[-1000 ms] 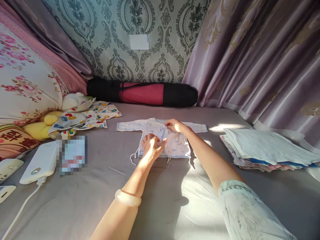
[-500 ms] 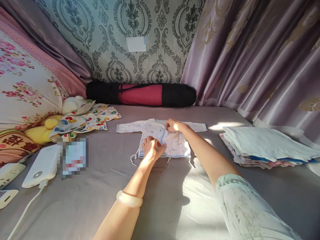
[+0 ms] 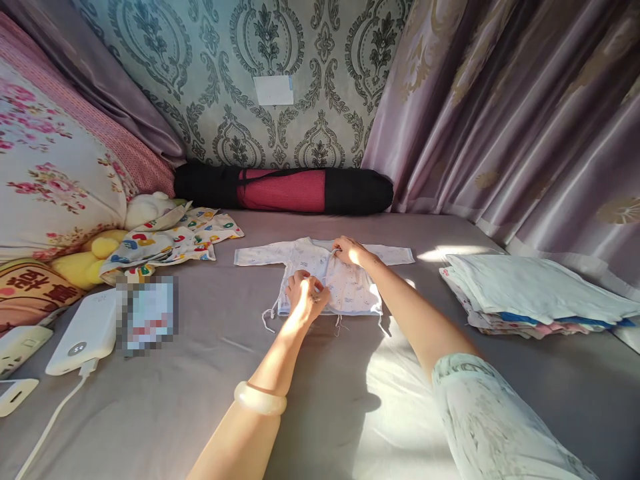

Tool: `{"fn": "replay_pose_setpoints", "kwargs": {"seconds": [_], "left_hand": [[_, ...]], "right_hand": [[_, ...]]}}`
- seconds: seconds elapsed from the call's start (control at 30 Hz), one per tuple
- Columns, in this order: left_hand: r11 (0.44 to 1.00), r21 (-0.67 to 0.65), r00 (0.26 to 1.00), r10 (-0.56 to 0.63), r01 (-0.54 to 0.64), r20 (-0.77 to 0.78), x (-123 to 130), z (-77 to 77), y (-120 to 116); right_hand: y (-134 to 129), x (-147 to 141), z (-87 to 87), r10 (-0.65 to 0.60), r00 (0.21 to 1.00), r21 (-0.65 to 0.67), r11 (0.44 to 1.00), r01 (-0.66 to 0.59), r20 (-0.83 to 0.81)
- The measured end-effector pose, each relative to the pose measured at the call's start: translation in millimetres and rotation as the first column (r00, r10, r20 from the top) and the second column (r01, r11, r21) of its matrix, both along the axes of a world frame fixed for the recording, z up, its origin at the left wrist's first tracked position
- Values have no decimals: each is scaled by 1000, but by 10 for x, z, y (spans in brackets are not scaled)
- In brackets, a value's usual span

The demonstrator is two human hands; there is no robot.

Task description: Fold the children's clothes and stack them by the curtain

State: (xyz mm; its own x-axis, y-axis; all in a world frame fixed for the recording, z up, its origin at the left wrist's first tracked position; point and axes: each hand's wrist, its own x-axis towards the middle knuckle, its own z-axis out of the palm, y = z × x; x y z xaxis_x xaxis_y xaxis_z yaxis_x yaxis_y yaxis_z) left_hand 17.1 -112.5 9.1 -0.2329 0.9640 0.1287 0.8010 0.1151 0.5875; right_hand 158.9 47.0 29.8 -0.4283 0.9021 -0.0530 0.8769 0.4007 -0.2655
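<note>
A small white baby shirt with blue edging lies spread on the grey bed sheet, its sleeves stretched to both sides and its tie strings hanging at the lower hem. My left hand, with a pale bangle on the wrist, is over the front of the shirt, fingers curled and pinching the fabric near the middle. Near the neckline, my right hand pinches the shirt's front edge with closed fingers.
Folded clothes are stacked at the right. A black and red roll lies along the wall. At the left are a patterned cloth, a yellow plush, a white power bank with a cable, and a blurred item.
The fingers of my left hand have closed slightly, with the thumb drawn in. My right hand stays at the neckline almost unchanged.
</note>
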Motion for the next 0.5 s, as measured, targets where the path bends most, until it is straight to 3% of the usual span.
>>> {"fn": "replay_pose_setpoints", "kwargs": {"seconds": [0.27, 0.5], "left_hand": [[1000, -3, 999, -22, 22, -43, -6, -46, 0], [999, -38, 994, -38, 35, -106, -8, -1, -45]], "right_hand": [[-314, -167, -219, -255, 959, 204, 939, 276, -122], [-456, -156, -232, -155, 988, 156, 976, 151, 18]]}}
